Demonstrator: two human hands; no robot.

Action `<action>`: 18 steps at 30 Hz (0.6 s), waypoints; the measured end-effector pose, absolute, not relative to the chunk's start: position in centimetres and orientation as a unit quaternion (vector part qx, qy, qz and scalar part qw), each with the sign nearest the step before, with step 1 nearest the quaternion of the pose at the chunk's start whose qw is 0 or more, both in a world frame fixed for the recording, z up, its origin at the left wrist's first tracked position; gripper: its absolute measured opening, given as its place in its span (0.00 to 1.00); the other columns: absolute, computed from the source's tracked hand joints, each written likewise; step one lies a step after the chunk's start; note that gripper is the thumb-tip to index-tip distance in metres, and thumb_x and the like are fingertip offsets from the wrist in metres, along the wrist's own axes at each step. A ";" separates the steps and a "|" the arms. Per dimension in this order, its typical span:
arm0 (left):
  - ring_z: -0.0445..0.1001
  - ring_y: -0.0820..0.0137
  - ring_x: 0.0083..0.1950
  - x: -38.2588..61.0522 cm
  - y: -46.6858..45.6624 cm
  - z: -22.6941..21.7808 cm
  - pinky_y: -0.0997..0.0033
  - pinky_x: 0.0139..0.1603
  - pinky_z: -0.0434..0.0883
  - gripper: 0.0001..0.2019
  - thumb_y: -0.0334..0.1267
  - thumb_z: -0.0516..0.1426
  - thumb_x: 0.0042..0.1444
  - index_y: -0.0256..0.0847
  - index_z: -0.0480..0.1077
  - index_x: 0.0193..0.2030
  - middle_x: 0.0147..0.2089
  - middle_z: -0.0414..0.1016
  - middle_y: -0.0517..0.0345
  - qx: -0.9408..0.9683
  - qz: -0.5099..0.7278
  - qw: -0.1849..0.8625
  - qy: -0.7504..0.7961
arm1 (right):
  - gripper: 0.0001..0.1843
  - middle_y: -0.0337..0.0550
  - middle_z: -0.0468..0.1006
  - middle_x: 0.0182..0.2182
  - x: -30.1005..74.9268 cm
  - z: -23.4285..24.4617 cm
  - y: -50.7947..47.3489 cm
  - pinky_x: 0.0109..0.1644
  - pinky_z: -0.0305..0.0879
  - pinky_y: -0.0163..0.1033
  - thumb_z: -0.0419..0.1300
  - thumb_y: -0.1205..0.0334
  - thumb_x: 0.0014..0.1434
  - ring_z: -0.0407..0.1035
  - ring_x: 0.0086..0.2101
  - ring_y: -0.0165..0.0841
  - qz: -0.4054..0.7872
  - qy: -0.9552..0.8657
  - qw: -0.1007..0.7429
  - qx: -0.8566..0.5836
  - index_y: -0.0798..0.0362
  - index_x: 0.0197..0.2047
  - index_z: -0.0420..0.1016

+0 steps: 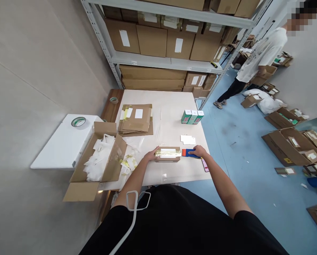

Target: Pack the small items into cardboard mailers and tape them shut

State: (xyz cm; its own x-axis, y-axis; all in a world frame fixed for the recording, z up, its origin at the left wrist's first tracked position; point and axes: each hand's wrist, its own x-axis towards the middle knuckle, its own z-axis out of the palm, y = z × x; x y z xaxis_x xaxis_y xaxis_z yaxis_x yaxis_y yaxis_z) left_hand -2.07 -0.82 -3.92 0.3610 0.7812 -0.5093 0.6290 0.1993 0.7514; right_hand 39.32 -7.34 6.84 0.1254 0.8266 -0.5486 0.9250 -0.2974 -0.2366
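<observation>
A small cardboard box [168, 154] with a white label and yellowish tape on top lies near the front edge of the white table [171, 106]. My left hand [151, 155] rests against the box's left end, fingers curled on it. My right hand [199, 151] grips a blue and red tape dispenser [188, 153] that touches the box's right end.
Three green cartons [192, 117] and white slips [188, 139] lie further back on the table. Flattened cardboard [135, 119] sits at left, beside an open box of white bags [100, 159]. Tape rolls [78, 122] lie left. Shelving [161, 46] stands behind; a person [256, 60] and open boxes [288, 141] occupy the floor right.
</observation>
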 end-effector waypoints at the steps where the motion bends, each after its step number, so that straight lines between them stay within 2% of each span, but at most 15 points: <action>1: 0.77 0.53 0.62 -2.0 -0.9 -3.9 0.66 0.59 0.71 0.52 0.41 0.74 0.32 0.52 0.69 0.70 0.64 0.78 0.55 0.627 0.074 0.536 0.560 | 0.24 0.48 0.83 0.34 39.8 6.7 -7.5 0.31 0.57 0.36 0.70 0.38 0.54 0.76 0.35 0.38 -0.304 0.584 0.082 0.748 0.52 0.32 0.82; 6: 0.74 0.53 0.65 -2.0 -1.1 -3.9 0.65 0.61 0.70 0.53 0.40 0.73 0.33 0.54 0.67 0.71 0.70 0.72 0.57 0.620 0.073 0.538 0.566 | 0.23 0.50 0.83 0.36 40.4 5.8 -7.8 0.33 0.59 0.37 0.69 0.38 0.55 0.76 0.37 0.40 -0.297 0.579 0.089 0.754 0.52 0.34 0.82; 12: 0.74 0.51 0.66 -1.0 -1.4 -3.9 0.63 0.62 0.70 0.55 0.38 0.74 0.33 0.52 0.63 0.74 0.71 0.71 0.52 0.632 0.067 0.524 0.566 | 0.23 0.52 0.84 0.40 38.3 4.5 -7.5 0.34 0.60 0.36 0.68 0.40 0.57 0.77 0.39 0.41 -0.304 0.549 0.107 0.772 0.53 0.40 0.82; 15: 0.72 0.51 0.67 0.7 -1.6 -3.9 0.63 0.63 0.68 0.57 0.45 0.74 0.39 0.47 0.56 0.77 0.71 0.69 0.46 0.608 0.060 0.520 0.597 | 0.24 0.53 0.84 0.42 37.7 4.0 -7.5 0.34 0.62 0.36 0.67 0.40 0.59 0.78 0.41 0.42 -0.301 0.536 0.106 0.782 0.54 0.44 0.82; 18: 0.70 0.51 0.70 2.6 -2.3 -4.3 0.62 0.64 0.67 0.52 0.57 0.66 0.54 0.40 0.49 0.79 0.72 0.66 0.36 0.554 0.075 0.487 0.670 | 0.24 0.54 0.84 0.43 37.5 3.6 -7.6 0.35 0.63 0.36 0.67 0.41 0.60 0.78 0.41 0.42 -0.301 0.534 0.105 0.783 0.54 0.44 0.82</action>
State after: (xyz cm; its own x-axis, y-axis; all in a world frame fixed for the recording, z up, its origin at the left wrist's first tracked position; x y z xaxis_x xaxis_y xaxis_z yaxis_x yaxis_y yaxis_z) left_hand 2.59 -2.26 -4.27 0.0902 0.8168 -0.5698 0.6696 0.3737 0.6418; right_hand 37.55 -7.64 3.61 0.2495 0.7734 -0.5827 0.8993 -0.4083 -0.1569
